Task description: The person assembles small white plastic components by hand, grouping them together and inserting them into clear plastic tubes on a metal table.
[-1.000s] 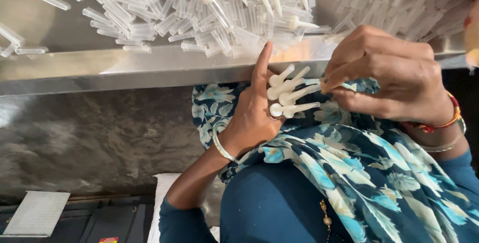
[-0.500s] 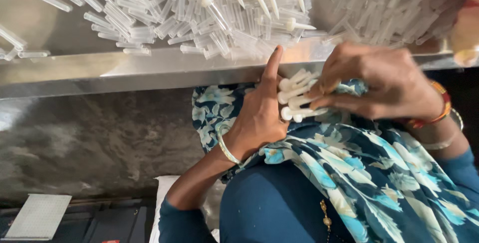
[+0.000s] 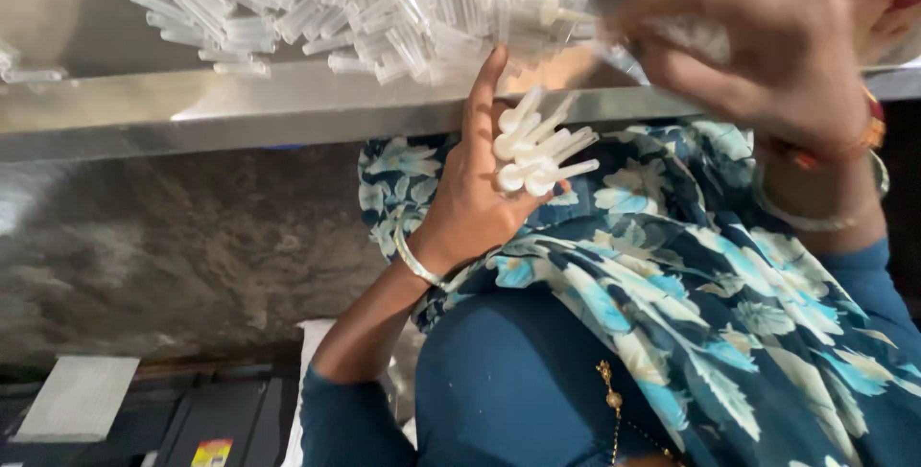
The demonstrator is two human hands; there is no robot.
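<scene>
My left hand (image 3: 472,194) holds a bunch of several white plastic plungers (image 3: 537,146) just below the steel table's edge, the forefinger pointing up at the table. My right hand (image 3: 767,40) is raised and blurred over the table's right part, its fingers curled above the heap of clear plastic tubes (image 3: 384,2). Whether it grips anything is hidden by the blur.
The steel table (image 3: 240,107) runs across the top with tubes scattered on it. A floral blue scarf (image 3: 691,275) covers my lap. Grey stone floor (image 3: 173,256) lies at left, with a white flat piece (image 3: 77,395) and dark trays at the bottom left.
My right hand has left the plunger bunch and risen up and right over the table. The left hand keeps the bunch and has shifted slightly upward.
</scene>
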